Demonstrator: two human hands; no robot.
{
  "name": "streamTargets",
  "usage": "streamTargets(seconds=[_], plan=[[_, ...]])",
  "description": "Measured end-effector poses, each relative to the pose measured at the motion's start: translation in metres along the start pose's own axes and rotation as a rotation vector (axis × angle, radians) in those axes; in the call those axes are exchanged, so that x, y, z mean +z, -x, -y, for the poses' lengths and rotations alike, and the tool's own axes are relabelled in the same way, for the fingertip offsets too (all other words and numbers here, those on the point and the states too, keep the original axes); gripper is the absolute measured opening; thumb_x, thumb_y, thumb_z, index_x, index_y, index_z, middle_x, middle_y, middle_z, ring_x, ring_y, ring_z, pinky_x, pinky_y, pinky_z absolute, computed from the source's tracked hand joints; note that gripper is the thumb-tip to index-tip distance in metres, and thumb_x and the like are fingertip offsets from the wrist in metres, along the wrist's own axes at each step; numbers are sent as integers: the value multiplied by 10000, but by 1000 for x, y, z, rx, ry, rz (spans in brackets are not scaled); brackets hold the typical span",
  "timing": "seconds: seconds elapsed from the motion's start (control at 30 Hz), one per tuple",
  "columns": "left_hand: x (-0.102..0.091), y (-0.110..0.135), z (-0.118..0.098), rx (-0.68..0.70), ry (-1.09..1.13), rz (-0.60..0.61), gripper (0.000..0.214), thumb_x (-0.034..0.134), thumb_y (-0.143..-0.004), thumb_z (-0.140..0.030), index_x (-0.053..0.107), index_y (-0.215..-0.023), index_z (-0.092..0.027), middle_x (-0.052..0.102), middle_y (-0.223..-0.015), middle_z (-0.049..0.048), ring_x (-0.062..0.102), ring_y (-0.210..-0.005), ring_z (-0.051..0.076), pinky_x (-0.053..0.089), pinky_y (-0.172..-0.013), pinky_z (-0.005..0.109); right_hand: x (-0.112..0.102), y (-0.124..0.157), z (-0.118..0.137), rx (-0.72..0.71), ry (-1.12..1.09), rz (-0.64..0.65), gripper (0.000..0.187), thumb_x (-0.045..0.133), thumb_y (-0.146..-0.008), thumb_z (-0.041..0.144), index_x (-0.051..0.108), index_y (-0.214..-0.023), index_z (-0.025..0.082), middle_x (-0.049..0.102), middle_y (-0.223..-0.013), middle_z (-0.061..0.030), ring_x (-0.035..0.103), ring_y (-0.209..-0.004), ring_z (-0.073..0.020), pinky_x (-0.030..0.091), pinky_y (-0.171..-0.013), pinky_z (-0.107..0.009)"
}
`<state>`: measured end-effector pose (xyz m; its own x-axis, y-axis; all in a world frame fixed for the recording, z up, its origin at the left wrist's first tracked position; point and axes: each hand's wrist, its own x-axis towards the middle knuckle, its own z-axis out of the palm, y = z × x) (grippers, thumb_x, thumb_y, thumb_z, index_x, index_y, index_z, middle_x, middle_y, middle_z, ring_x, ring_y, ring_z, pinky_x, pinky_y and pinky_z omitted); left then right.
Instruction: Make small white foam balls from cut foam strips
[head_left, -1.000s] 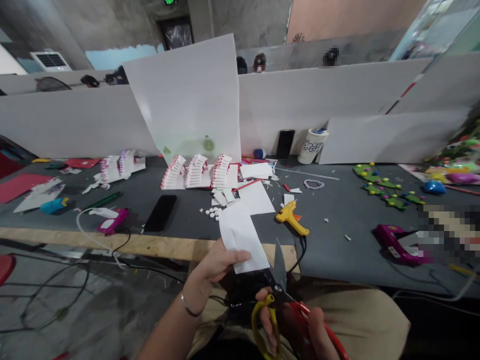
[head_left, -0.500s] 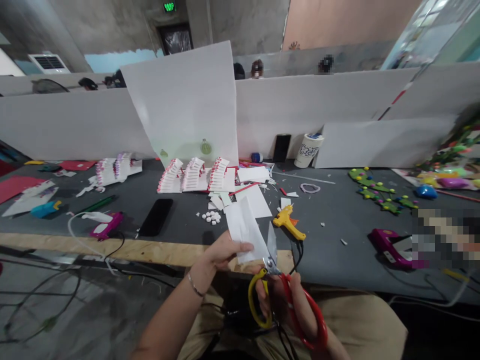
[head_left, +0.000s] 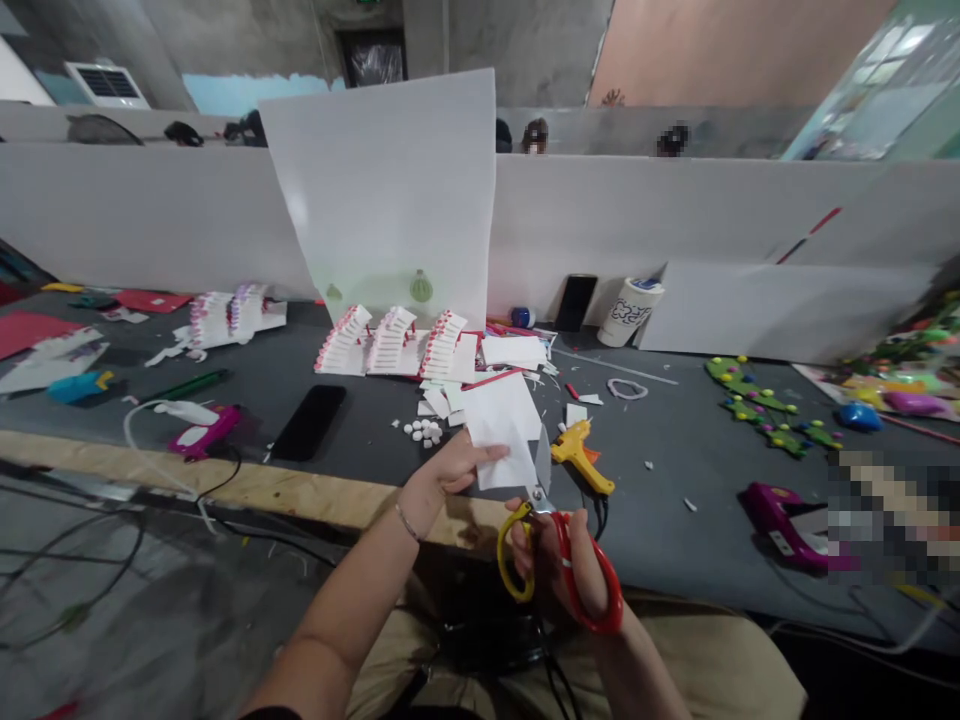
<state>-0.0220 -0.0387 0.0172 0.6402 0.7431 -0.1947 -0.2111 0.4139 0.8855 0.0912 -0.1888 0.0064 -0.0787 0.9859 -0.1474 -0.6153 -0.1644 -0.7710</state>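
Observation:
Between the thumb and fingers of my left hand [head_left: 459, 464] is a sheet of white paper [head_left: 501, 462], held over the front edge of the table. My right hand [head_left: 570, 570] grips a pair of scissors [head_left: 538, 505] with one red and one yellow handle loop. The blades are spread and point away from me, right beside the paper's right edge; whether they touch it I cannot tell. Behind the paper lie more white paper pieces [head_left: 525, 398]. Small white pellets [head_left: 424, 432] sit left of the sheet, and a yellow glue gun [head_left: 581, 455] rests right of the scissors.
Pink-tipped white paper fans [head_left: 394, 342] stand before an upright white board [head_left: 382, 190]. A black phone [head_left: 309, 422] and a purple glue gun [head_left: 206, 430] lie left. Right are a white cup [head_left: 628, 312], green garland pieces [head_left: 772, 402] and a purple device [head_left: 780, 520].
Both hands have moved slightly away from me, toward the table, with the paper and scissors. The paper now sits lower and flatter against the pieces behind it. The camera view has shifted a little.

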Motion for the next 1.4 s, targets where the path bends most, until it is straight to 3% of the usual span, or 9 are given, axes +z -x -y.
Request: streamTargets(seconds=[0.23, 0.57, 0.93, 1.07, 1.2, 1.4], plan=[[-6, -2, 14, -29, 67, 22, 545, 881, -512, -254, 695, -1003, -107, 740, -884, 102, 666, -768, 202, 515, -732, 294, -3, 5, -11, -3, -66, -46, 642, 471, -736, 792, 628, -1002, 229, 461, -647, 1, 370, -518, -136, 403, -437, -289], [-9, 0, 13, -27, 91, 79, 661, 893, -499, -259, 675, -1105, -106, 725, -1001, 146, 671, -828, 232, 500, -803, 349, -7, 5, -33, -2, -120, -150, 697, 395, -760, 812, 629, -968, 189, 417, -600, 46, 292, -443, -67, 314, -376, -186], [-14, -3, 20, -55, 128, 71, 625, 890, -501, -215, 687, -1081, -100, 745, -908, 137, 679, -780, 223, 494, -739, 308, -9, 7, -39, 5, -9, -262, 659, 534, -691, 797, 624, -912, 183, 403, -493, 77, 276, -358, -46, 232, -316, -159], [-16, -6, 22, -46, 173, 100, 617, 889, -516, -245, 689, -1084, -112, 739, -950, 149, 686, -824, 238, 504, -739, 306, -9, 9, -40, 10, -9, -274, 626, 545, -704, 777, 611, -913, 191, 433, -503, 73, 287, -372, -52, 249, -333, -162], [-15, -9, 21, -11, 204, 44, 535, 885, -527, -313, 718, -989, -102, 745, -862, 126, 681, -735, 209, 511, -697, 285, -7, 11, -43, 19, -13, -266, 623, 547, -706, 773, 602, -949, 202, 458, -522, 61, 311, -393, -68, 269, -344, -179], [-11, -8, 19, -47, 160, 28, 428, 900, -491, -266, 726, -845, -99, 727, -697, 67, 650, -667, 175, 499, -674, 258, -6, 7, -44, -24, 48, -237, 614, 431, -770, 778, 600, -1021, 243, 541, -610, -5, 477, -465, -154, 347, -379, -262]])
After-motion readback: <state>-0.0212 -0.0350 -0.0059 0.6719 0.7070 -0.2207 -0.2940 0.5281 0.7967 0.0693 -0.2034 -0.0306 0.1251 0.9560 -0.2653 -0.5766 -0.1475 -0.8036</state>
